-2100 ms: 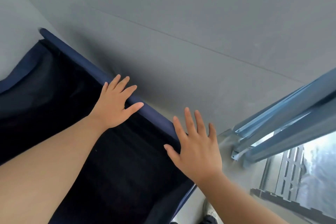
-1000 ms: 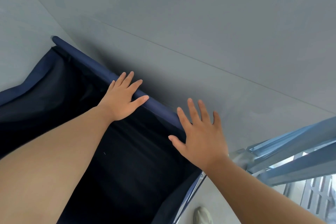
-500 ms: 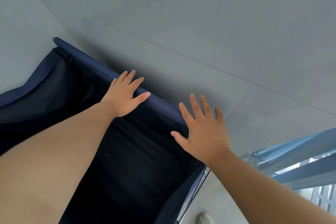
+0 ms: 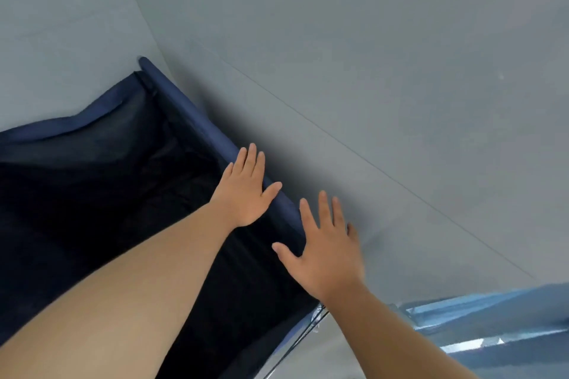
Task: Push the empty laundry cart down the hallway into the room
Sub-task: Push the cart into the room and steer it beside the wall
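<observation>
The laundry cart (image 4: 191,120) is a dark navy fabric bin with a padded blue rim running diagonally from upper left to lower right; its inside looks dark and holds nothing I can see. My left hand (image 4: 246,191) lies flat on the rim, fingers straight and together. My right hand (image 4: 326,252) rests flat on the rim's lower end near the corner, fingers spread. Neither hand curls around the rim. A thin metal frame rod (image 4: 308,329) shows below the cart's right corner.
Grey tiled floor (image 4: 369,71) fills the view ahead of the cart, with a thin grout line crossing diagonally. A grey wall (image 4: 61,24) stands at the left, close to the cart's far corner. A blue metal frame (image 4: 492,317) sits at the lower right.
The view has swung left and the cart has shifted right in frame. The blue frame has slid toward the lower right edge. Both hands stay flat on the rim.
</observation>
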{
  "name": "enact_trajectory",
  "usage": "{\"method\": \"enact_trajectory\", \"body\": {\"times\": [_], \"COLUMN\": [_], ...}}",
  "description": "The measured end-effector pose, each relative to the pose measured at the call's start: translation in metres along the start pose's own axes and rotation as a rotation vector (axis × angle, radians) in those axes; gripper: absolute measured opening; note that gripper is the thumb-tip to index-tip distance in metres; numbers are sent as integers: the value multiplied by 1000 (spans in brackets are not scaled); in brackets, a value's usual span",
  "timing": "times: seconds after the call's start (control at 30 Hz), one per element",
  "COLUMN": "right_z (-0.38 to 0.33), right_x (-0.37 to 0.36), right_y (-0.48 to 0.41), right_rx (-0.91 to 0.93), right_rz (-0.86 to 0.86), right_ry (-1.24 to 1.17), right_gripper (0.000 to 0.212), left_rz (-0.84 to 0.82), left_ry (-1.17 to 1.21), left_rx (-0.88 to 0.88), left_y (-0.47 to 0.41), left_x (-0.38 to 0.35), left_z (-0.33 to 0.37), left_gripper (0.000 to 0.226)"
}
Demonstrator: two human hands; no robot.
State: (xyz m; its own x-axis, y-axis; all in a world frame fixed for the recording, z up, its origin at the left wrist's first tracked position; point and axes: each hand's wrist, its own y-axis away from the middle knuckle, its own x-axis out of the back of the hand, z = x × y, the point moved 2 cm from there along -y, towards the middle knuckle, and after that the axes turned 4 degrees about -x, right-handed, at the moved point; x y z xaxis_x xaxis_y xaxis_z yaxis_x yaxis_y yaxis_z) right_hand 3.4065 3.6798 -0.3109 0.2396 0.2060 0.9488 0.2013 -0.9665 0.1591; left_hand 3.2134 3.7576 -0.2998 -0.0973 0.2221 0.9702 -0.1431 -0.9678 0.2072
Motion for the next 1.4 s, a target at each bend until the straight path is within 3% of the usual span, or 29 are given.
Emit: {"method": "enact_trajectory", "body": {"times": [0.2,0.37,0.63,0.93,1.4], "right_z": [17,32,29,37,40], "right_x": [16,18,10,6,10], "right_y": [-4,-6,-2,9,18], "right_rx": [302,552,595,598,565], "right_rz": [-212,-153,-37,-69,-97], "right_ry": [34,132,-20,-36,34], "right_gripper": [104,102,89,90,87], "left_rz": [11,42,119,222,149], "left_ry": [291,392,354,377,115], "left_rx": [199,308,426,448,516], "left_y": [30,29,8,15,19], "left_x": [-12,-6,-1,-15,-20], "left_z": [54,63,63,74,78], "left_gripper": [83,80,97,94,79]}}
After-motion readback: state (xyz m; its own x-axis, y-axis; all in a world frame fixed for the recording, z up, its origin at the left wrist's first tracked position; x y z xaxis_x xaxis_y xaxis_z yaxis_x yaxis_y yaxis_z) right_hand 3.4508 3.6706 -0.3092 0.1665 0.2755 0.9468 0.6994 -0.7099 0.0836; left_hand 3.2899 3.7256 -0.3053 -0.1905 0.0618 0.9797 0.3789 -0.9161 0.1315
